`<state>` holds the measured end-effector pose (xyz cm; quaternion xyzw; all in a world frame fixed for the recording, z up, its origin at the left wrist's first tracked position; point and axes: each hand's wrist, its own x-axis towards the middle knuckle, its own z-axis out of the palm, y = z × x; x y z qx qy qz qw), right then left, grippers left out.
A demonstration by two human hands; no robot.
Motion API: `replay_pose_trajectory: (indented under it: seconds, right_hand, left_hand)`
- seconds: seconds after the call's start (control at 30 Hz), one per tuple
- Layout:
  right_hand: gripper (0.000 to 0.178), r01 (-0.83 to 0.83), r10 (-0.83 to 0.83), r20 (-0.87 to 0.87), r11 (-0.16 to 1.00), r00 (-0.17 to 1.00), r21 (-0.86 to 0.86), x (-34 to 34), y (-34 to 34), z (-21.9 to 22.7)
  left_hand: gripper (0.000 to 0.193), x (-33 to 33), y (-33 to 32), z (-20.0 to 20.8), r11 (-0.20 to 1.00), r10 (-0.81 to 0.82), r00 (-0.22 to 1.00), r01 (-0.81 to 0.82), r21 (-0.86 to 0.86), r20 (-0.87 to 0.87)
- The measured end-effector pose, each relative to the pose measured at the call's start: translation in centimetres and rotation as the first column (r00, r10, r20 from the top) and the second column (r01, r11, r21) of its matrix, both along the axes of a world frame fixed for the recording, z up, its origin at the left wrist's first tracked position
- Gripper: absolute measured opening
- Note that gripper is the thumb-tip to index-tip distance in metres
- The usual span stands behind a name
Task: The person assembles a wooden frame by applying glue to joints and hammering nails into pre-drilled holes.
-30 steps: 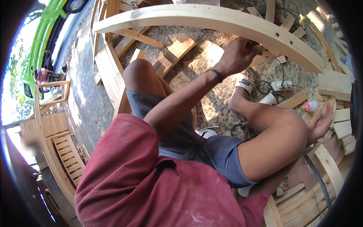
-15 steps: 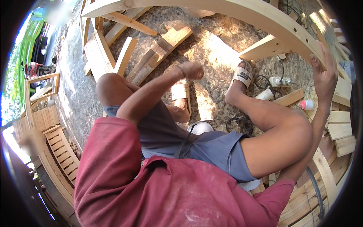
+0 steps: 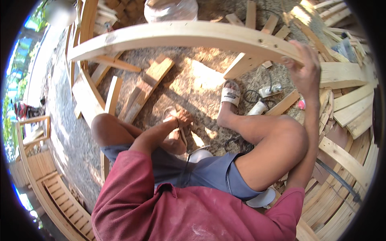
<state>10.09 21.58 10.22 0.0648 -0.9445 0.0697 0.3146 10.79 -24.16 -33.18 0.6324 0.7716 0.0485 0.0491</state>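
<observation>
A long pale wooden beam (image 3: 181,35) spans the view in front of me, with a few dark holes near its right end. My right hand (image 3: 306,70) grips that end, fingers over the top and thumb on the near face. A shorter wooden piece (image 3: 243,65) with screw holes joins the beam from below at the right. My left hand (image 3: 183,117) hangs low between my knees, above my left sandal (image 3: 169,113), apart from the beam. Its fingers are curled closed; whether anything is inside them is hidden.
Loose wooden blocks (image 3: 148,85) lie on the ground at left. A white power strip (image 3: 270,90) with a black cable sits beyond my right foot. Stacked boards (image 3: 354,108) fill the right side. A slatted wooden frame (image 3: 66,201) stands at lower left, and a plastic-wrapped bundle (image 3: 171,10) far ahead.
My left hand has dropped from above the wooden blocks to near my left sandal. The view has shifted, so the beam shows more fully; my right hand stays at its right end.
</observation>
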Motion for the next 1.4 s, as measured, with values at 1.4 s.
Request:
replay_pose_trajectory:
  seconds: [1.4]
  right_hand:
    - [0.055, 0.556, -0.531, 0.244, 0.575, 0.811, -0.600, 15.7, -1.2, -20.7]
  left_hand:
    - [0.015, -16.3, 16.7, 48.7, 0.806, -0.093, 0.973, -0.052, 0.589, 0.213]
